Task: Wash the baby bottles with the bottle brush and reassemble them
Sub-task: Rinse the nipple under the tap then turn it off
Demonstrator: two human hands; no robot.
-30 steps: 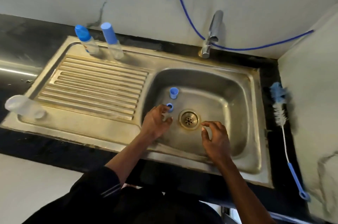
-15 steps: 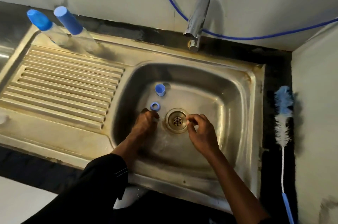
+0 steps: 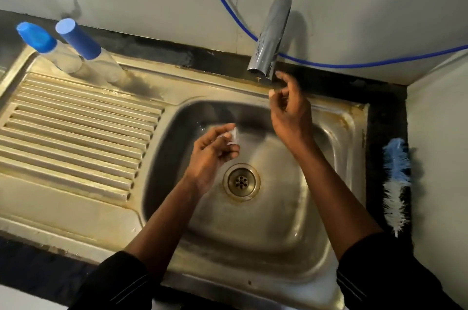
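Pinching a small clear piece (image 3: 234, 136) above the sink (image 3: 352, 117) is my left hand (image 3: 212, 152). My right hand (image 3: 288, 109) hangs loosely curled and empty, just beside the tap (image 3: 271, 39).

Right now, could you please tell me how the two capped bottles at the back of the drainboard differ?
The left bottle has a shorter, brighter blue cap; the right bottle has a longer, straight-sided cap of a duller blue. The left bottle stands farther from the basin than the right bottle. Both are capped, have clear bodies and stand at the drainboard's back edge.
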